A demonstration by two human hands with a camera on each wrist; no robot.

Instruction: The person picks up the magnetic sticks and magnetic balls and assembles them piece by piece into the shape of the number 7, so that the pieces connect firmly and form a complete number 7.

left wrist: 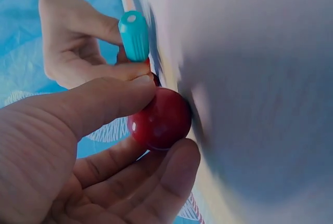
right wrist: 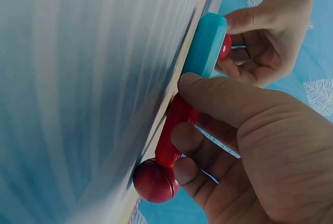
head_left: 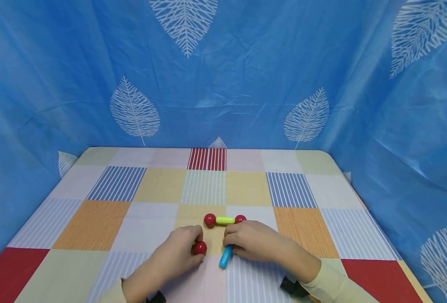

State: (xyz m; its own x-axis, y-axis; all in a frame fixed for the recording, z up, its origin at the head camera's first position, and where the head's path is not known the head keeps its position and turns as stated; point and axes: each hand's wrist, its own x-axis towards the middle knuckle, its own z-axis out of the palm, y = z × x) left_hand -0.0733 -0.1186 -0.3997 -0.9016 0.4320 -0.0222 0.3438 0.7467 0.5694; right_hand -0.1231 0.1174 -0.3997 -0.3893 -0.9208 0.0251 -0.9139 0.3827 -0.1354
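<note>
My left hand [head_left: 178,252] pinches a glossy red ball [left wrist: 161,120] between thumb and fingers, low over the tablecloth. To its right, my right hand [head_left: 255,240] grips a blue ridged rod [head_left: 226,256] and a red rod [right wrist: 177,125] lined up end to end; the thumb covers where they meet, so I cannot tell if they are joined. At the red rod's far end sits another red ball [right wrist: 155,181], touching it. Just beyond the hands lies a yellow-green rod [head_left: 225,220] with a red ball [head_left: 210,220] at its left end and another at its right, partly behind my right hand.
A patchwork-patterned cloth [head_left: 147,227] covers the table. Blue curtains [head_left: 223,84] with white leaf prints hang behind it and along both sides.
</note>
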